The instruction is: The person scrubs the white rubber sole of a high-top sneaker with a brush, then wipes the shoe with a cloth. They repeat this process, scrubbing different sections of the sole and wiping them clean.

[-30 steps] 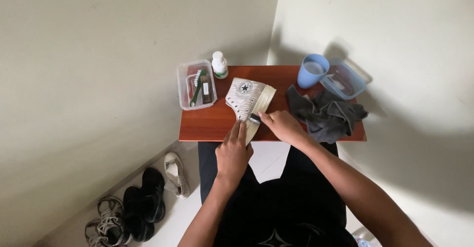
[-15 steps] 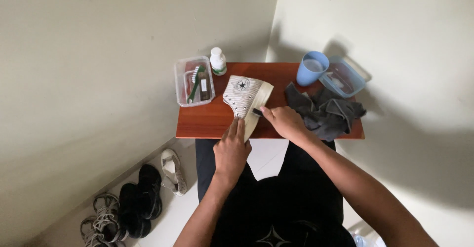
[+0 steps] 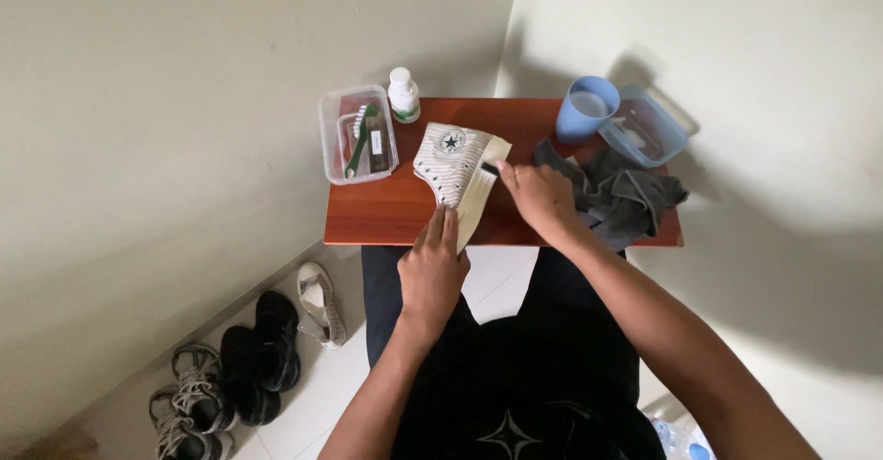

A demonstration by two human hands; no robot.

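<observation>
**Sneaker held at the desk's front edge as a small brush works its side**

A pale high-top sneaker (image 3: 455, 173) lies on its side near the middle of the red-brown desk (image 3: 386, 221), its sole end reaching almost to the front edge. The left hand (image 3: 432, 271) lies flat, fingers straight and together, pressing the sneaker's near end down rather than gripping it. The right hand (image 3: 541, 198) is closed around a small dark-tipped tool (image 3: 488, 168), probably a brush (only its tip shows), touching the sneaker's right side.

Just beside the right hand lies a crumpled grey cloth (image 3: 621, 198); behind it, at the back right corner, stand a blue cup (image 3: 586, 109) and a clear blue-tinted tub (image 3: 644, 129) that overhangs the edge. At the back left sit a clear box (image 3: 357, 134) holding a green-handled brush, and a small white bottle (image 3: 403, 95). Several shoes (image 3: 248, 359) rest on the floor below the left edge.

With only a flat palm pinning it, the sneaker could skid toward the front edge and drop if a stroke pushes hard; a wide sweep of the right elbow could drag the cloth into the cup and tip it.

Compared with half a second ago, the right hand sits slightly farther up the sneaker's side; the left hand and sneaker appear unmoved.
</observation>
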